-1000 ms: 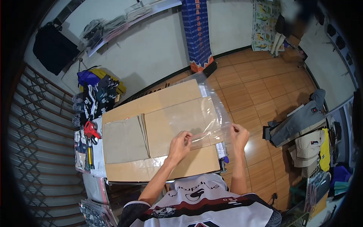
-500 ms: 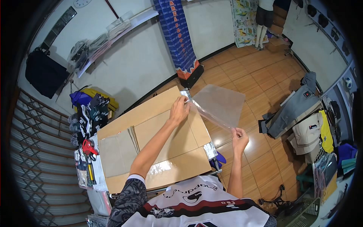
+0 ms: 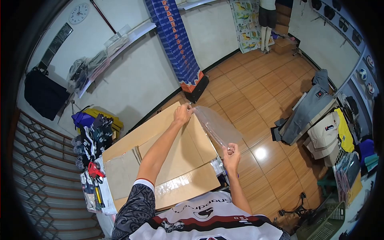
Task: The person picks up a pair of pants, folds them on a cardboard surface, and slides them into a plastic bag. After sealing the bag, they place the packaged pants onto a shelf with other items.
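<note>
A clear plastic bag is stretched between my two hands, past the right edge of a flat cardboard sheet. My left hand pinches one corner of the bag above the far corner of the cardboard. Nearer to me, my right hand pinches the other corner beside the cardboard's right edge. The free part of the bag hangs away over the floor. On the left of the cardboard lies a flat beige piece, seemingly in clear plastic; my left forearm passes over the cardboard beside it.
A red tape dispenser lies left of the cardboard, near a pile of dark patterned clothes. Trousers and a yellow garment hang on the right. A green crate stands at lower right. A blue-wrapped pillar rises ahead.
Both hands have moved left and a little nearer to me, still holding the bag. The bag's free part has sunk and looks narrower. The camera view has shifted slightly.
</note>
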The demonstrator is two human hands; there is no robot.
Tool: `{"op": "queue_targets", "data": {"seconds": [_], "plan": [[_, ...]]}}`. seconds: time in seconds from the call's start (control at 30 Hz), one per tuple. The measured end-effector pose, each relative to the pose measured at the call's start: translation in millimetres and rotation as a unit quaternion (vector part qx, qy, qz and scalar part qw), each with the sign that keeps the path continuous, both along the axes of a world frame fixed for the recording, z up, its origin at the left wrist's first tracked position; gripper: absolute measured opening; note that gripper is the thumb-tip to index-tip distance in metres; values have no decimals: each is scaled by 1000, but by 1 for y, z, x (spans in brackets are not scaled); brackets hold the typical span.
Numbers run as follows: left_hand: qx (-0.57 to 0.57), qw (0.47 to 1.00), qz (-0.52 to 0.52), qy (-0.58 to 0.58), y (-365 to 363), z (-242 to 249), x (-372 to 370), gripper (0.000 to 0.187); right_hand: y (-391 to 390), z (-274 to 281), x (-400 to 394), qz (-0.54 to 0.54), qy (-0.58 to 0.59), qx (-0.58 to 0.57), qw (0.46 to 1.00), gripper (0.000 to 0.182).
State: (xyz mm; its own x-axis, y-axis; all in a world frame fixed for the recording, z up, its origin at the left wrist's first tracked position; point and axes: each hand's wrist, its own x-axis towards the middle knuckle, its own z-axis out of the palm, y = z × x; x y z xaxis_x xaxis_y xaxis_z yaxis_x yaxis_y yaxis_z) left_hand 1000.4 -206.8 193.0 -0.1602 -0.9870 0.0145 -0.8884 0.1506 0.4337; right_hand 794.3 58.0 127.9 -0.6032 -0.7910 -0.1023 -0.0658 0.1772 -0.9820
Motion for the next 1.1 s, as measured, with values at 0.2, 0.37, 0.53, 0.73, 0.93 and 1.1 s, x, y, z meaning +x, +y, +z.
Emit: {"op": "queue_targets", "data": {"seconds": [0.2,0.37,0.53,0.73,0.93,1.1], "plan": [[1,999,8,31,6,5,4,35,5,17,5,-8,22,-9,1000,30],[-6,997,-13,74,20,15,14,32,18,30,12,3,45,-35,998,27],[-37,991,-28,126,34,13,30,28,37,30,32,8,89,-42,995,25],[-47,981,-47,184,44,12,44,18,54,40,58,54,145,-24,988,21],[-71,980,-58,176,60,7,82,16,68,60,92,105,226,21,968,16],[-64,985,-53,153,85,5,135,16,83,50,138,162,266,52,949,17]]}}
